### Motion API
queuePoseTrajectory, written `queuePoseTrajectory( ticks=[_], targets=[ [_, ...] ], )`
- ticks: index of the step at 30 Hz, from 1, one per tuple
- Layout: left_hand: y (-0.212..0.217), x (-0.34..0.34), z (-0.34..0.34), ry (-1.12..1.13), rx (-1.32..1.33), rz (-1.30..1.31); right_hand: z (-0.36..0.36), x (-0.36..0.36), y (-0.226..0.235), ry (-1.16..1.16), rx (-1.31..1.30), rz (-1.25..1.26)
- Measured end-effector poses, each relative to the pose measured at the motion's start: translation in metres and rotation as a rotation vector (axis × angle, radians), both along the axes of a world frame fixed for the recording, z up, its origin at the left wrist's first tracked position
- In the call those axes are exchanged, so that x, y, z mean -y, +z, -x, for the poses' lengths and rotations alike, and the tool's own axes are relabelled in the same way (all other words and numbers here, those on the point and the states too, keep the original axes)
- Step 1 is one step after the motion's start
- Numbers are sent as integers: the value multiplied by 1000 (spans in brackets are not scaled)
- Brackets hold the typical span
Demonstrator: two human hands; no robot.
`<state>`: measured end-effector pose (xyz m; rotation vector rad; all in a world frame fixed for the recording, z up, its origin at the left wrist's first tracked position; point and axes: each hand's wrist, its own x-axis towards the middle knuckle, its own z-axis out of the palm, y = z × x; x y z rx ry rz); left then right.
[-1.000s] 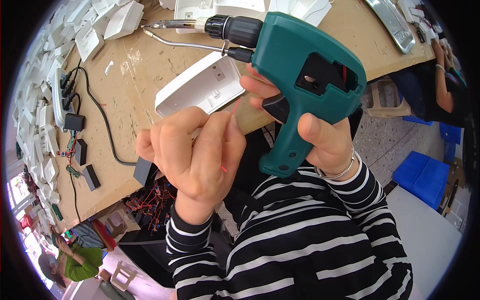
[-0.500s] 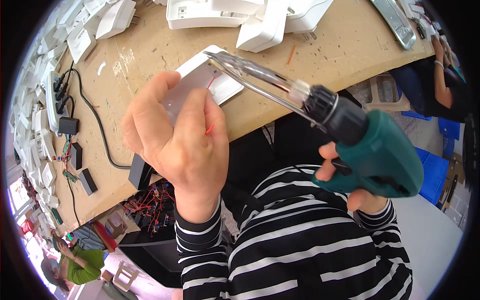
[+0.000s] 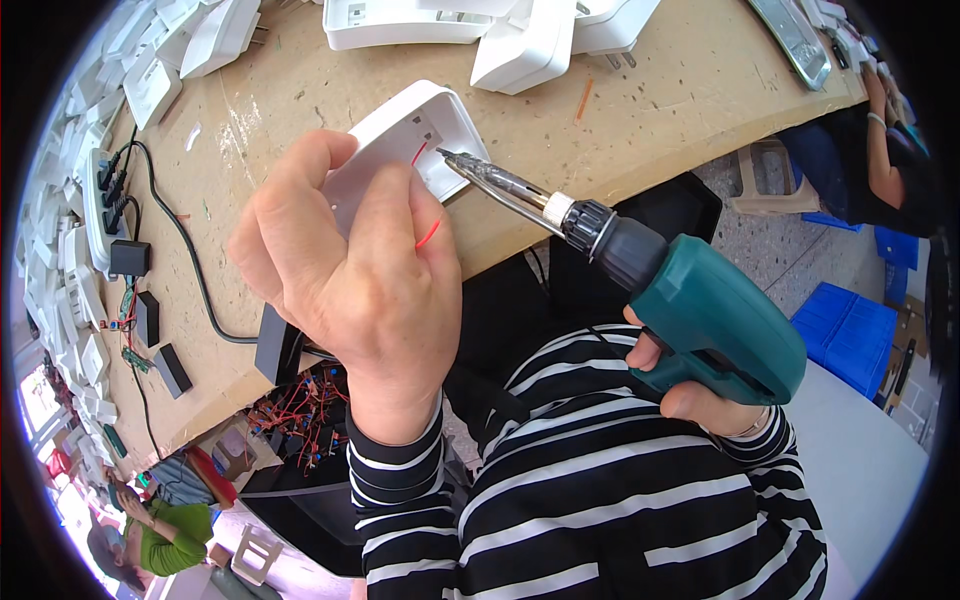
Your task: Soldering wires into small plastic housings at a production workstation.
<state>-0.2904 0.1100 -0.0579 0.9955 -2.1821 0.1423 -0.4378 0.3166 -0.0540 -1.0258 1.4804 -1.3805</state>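
Observation:
My left hand (image 3: 350,255) is closed on a white plastic shell (image 3: 385,137), tilted with its hollow side toward me. Between the thumb and fingertips of that hand a thin red wire (image 3: 428,236) is pinched; one end points into the shell, near a small metal contact (image 3: 427,134). A green and black soldering gun (image 3: 715,315), with a metal tip and a guide tube alongside, is gripped in my right hand (image 3: 700,395). Its tip (image 3: 450,158) is over the shell's open inside, close to the red wire's end. Whether tip and wire touch, I cannot tell.
White plug housings (image 3: 525,45) lie at the table's far side, and many more (image 3: 75,250) pile up on the left. A power strip (image 3: 103,205) with a black cable (image 3: 185,220) lies left of my hand. Below the table edge sits a bin of red wires (image 3: 305,420).
The soldering gun has come down and left, its tip moving from the shell's far rim to over its inside. My left hand and the shell have shifted only slightly.

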Motion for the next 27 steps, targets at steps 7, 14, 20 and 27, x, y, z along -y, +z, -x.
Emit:
queuePoseTrajectory(
  ticks=[7, 14, 20, 27],
  targets=[
    [-1, 1, 0, 2, -2, 17, -4, 4, 6, -25, 49, -91],
    [1, 1, 1, 2, -8, 2, -4, 3, 6, -21, 20, -56],
    [0, 0, 0, -6, -18, 13, -6, 2, 7, -31, -3, -78],
    [-1, 2, 1, -10, -15, 29, -5, 7, 10, 4, -6, -53]
  ],
)
